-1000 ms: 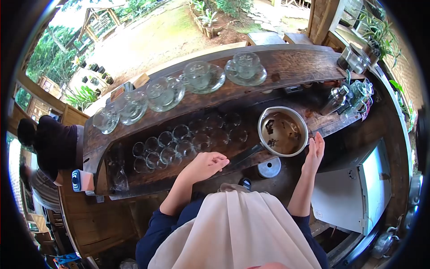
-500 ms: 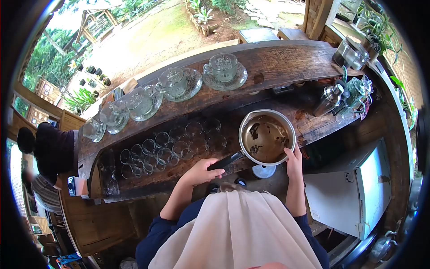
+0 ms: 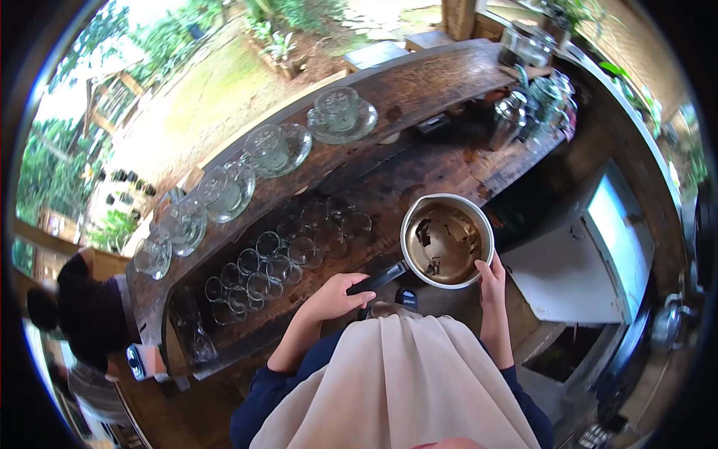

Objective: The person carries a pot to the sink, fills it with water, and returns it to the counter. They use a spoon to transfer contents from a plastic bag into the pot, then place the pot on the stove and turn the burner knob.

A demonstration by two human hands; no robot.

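A metal saucepan (image 3: pixel 447 241) with brown liquid and dark bits inside is held level in front of my body. My left hand (image 3: pixel 334 297) is wrapped round its black handle (image 3: pixel 381 278). At the pan's lower right edge, my right hand (image 3: pixel 491 280) grips the rim, thumb over the edge. Left of the pan, rows of upside-down or upright drinking glasses (image 3: pixel 280 268) stand on the lower wooden shelf; which way up, I cannot tell. Above them, glass cups on saucers (image 3: pixel 267 148) line the raised wooden counter (image 3: pixel 419 84).
Right of the shelf stand a metal shaker (image 3: pixel 509 118) and glass jugs (image 3: pixel 544 96). A white fridge-like box (image 3: pixel 572 273) is at the right. A person in dark clothes (image 3: pixel 93 313) is at the far left, near a phone (image 3: pixel 135 362).
My view has turned, so the counter and glasses sit lower at the left and the shaker further left. Both hands keep hold of the pan, which is now nearer the shelf's front edge.
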